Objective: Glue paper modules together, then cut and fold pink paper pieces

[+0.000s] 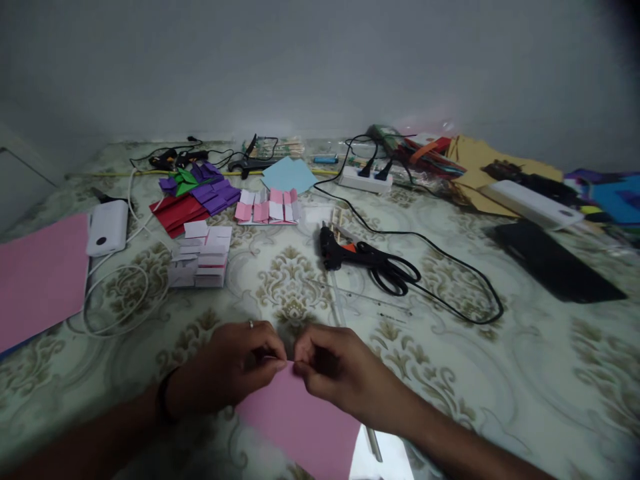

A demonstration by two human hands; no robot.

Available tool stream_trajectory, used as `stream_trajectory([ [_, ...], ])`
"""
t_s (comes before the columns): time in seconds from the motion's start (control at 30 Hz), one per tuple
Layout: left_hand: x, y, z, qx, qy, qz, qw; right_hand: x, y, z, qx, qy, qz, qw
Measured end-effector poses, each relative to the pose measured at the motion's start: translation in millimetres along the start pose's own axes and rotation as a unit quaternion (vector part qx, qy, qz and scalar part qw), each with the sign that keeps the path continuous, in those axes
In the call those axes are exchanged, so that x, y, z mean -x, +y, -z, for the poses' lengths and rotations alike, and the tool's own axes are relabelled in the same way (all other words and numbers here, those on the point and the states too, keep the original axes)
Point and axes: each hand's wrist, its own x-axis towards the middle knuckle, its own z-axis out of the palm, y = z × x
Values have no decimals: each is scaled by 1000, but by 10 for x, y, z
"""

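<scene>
A sheet of pink paper (305, 427) lies at the near edge of the view, its far corner between my hands. My left hand (240, 360), with a ring and a dark wristband, pinches that corner from the left. Close beside it, my right hand (335, 367) pinches the same edge from the right. The fingertips of both hands nearly meet there. Under the paper's right side shows a white sheet (387, 460) with a thin grey rod on it. Beyond my hands lie a black glue gun (333, 250) and black-handled scissors (395, 270).
Folded paper pieces in white (203, 257), pink (267, 205), red (183, 212) and purple (215, 190) lie at the left. A power strip (365, 179) stands at the back, its black cable looping rightward. A black phone-like slab (557, 260) and pink sheets (43, 280) flank the table.
</scene>
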Motion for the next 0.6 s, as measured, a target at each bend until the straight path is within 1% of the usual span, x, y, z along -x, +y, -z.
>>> stream_trajectory([
  [0.13, 9, -29, -61, -22, -8, -7, 1000, 2, -45, -24, 17, 5, 46, 999],
  [0.27, 23, -22, -59, -32, -1, -17, 999, 6, -32, -26, 15, -3, 48, 999],
  [0.47, 17, -21, 69, -25, 13, -23, 999, 4, -9, 35, 16, 3, 25, 1000],
  [0.6, 12, -35, 164, -12, 19, -3, 1000, 13, -56, 112, 30, 18, 25, 999],
])
